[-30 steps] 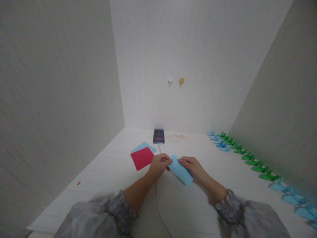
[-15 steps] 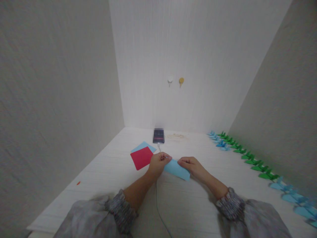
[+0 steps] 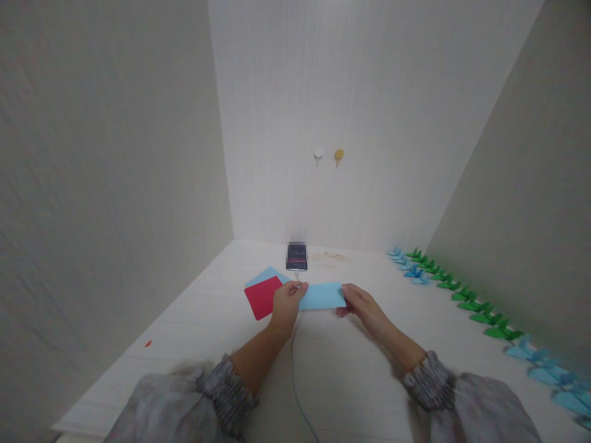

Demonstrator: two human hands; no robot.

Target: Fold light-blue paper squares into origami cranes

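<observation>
A light blue sheet of paper point(image 3: 322, 296), folded into a long rectangle, is held up between both hands, roughly level. My left hand point(image 3: 287, 303) pinches its left end between thumb and fingers. At the right end, my right hand point(image 3: 363, 304) grips the paper with its thumb in front and fingers behind. Just left of my left hand lies a red sheet of paper point(image 3: 261, 297), on top of another light blue sheet point(image 3: 268, 274) of which only the upper part shows.
A phone point(image 3: 296, 256) stands at the back with a white cable point(image 3: 295, 375) running forward under my hands. Along the right side are rows of folded green paper cranes point(image 3: 480, 315) and blue paper cranes point(image 3: 547, 373). A small red scrap point(image 3: 148, 343) lies at left. Walls enclose the table point(image 3: 207, 332).
The folded blue paper has turned from slanting down to the right to nearly level. My right hand has shifted its grip to the paper's right end.
</observation>
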